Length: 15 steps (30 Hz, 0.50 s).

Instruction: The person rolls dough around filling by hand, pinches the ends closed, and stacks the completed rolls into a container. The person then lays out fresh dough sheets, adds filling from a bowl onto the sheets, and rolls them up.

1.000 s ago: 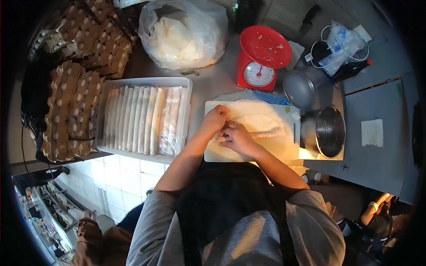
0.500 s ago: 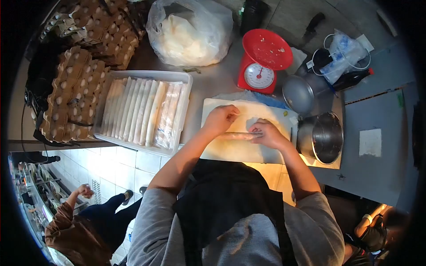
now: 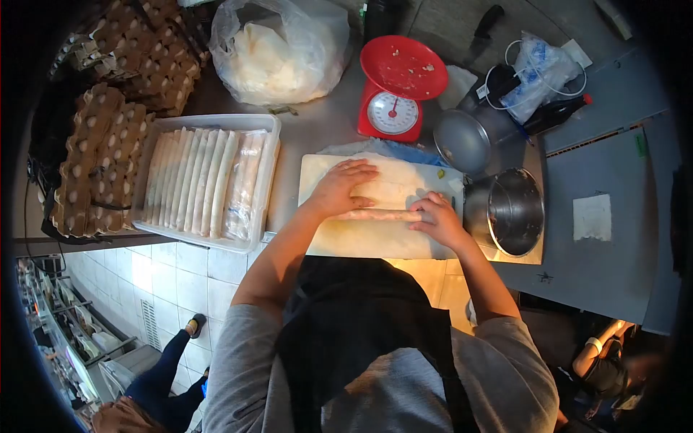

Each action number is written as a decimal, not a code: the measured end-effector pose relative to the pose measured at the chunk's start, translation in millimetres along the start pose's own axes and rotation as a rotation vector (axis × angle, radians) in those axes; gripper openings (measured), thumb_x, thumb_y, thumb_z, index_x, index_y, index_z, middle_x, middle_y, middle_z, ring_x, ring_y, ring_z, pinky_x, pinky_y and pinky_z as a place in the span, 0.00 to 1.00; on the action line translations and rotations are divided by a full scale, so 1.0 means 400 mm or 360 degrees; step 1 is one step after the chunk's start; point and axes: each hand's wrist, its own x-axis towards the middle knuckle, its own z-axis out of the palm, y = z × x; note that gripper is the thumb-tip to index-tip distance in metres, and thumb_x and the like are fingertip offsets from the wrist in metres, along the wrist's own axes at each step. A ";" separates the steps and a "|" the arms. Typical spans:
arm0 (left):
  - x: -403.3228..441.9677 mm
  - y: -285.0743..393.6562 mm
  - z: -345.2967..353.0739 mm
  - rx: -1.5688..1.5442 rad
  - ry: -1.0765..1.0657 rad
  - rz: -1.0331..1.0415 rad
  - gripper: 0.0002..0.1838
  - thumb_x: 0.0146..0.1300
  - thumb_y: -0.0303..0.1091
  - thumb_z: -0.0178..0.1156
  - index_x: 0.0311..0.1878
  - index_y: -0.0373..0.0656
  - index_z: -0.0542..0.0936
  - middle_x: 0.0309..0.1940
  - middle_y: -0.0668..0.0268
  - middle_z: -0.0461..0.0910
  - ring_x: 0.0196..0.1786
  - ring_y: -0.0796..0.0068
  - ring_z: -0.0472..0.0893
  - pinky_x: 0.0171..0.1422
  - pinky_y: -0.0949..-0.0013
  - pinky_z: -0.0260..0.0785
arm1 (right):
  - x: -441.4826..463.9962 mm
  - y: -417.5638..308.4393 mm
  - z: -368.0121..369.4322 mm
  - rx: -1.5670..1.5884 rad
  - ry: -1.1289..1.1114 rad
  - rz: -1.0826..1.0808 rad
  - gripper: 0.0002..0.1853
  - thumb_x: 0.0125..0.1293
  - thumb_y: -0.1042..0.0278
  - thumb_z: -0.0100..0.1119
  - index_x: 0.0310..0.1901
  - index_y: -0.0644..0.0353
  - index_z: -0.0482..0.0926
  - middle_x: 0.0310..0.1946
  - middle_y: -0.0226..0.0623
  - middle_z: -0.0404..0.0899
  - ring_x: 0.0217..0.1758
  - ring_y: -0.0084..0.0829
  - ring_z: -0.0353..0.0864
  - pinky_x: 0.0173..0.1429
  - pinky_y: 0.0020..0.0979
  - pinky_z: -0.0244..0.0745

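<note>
A long, thin roll (image 3: 379, 215), pale with a pinkish filling showing, lies crosswise on the white cutting board (image 3: 361, 242). Behind it a thin, whitish wrapper sheet (image 3: 393, 177) is spread over the board. My left hand (image 3: 343, 189) rests on the left part of the sheet, fingers stretched out and apart, its thumb close to the roll's left end. At the right end my right hand (image 3: 437, 219) has its thumb and fingers closed around the roll's tip.
Left of the board, a plastic tub (image 3: 268, 173) holds several finished rolls. Egg trays (image 3: 101, 159), a bag of pale sheets (image 3: 278, 61), a red scale (image 3: 393, 108), a metal bowl (image 3: 462, 141) and a steel pot (image 3: 516, 213) stand around. Another person (image 3: 159, 397) is at lower left.
My left hand has flattened and opened on the sheet, where its fingers were curled before. The roll sits a little farther back on the board. The view has shifted, and the person at lower left has moved.
</note>
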 end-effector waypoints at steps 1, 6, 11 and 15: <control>-0.002 0.002 0.001 0.0015 -0.0014 0.0003 0.32 0.51 0.46 0.71 0.60 0.45 0.78 0.64 0.66 0.75 0.71 0.64 0.67 0.77 0.58 0.54 | -0.017 -0.001 0.005 0.0007 0.0065 0.0035 0.19 0.44 0.66 0.77 0.37 0.55 0.79 0.36 0.33 0.75 0.45 0.40 0.75 0.51 0.38 0.69; -0.001 -0.003 0.007 -0.0012 -0.0013 -0.0011 0.32 0.51 0.46 0.72 0.60 0.45 0.78 0.63 0.66 0.75 0.71 0.64 0.67 0.76 0.58 0.55 | -0.036 0.028 0.025 0.0120 -0.0017 0.0090 0.19 0.46 0.64 0.76 0.40 0.54 0.79 0.37 0.33 0.74 0.46 0.41 0.74 0.51 0.41 0.68; 0.003 -0.005 0.007 -0.0066 0.0012 -0.0031 0.27 0.56 0.45 0.69 0.58 0.46 0.79 0.62 0.66 0.77 0.70 0.62 0.68 0.76 0.58 0.56 | -0.029 -0.030 0.001 -0.0090 0.0022 -0.0033 0.20 0.46 0.65 0.76 0.41 0.55 0.79 0.38 0.34 0.75 0.47 0.42 0.75 0.51 0.40 0.69; 0.011 -0.023 0.012 -0.0253 0.0018 -0.0097 0.21 0.63 0.45 0.63 0.57 0.48 0.81 0.61 0.66 0.78 0.70 0.62 0.69 0.75 0.59 0.57 | 0.050 -0.086 0.040 0.0043 -0.0051 -0.0161 0.21 0.44 0.68 0.75 0.42 0.56 0.79 0.39 0.36 0.76 0.48 0.43 0.75 0.52 0.41 0.70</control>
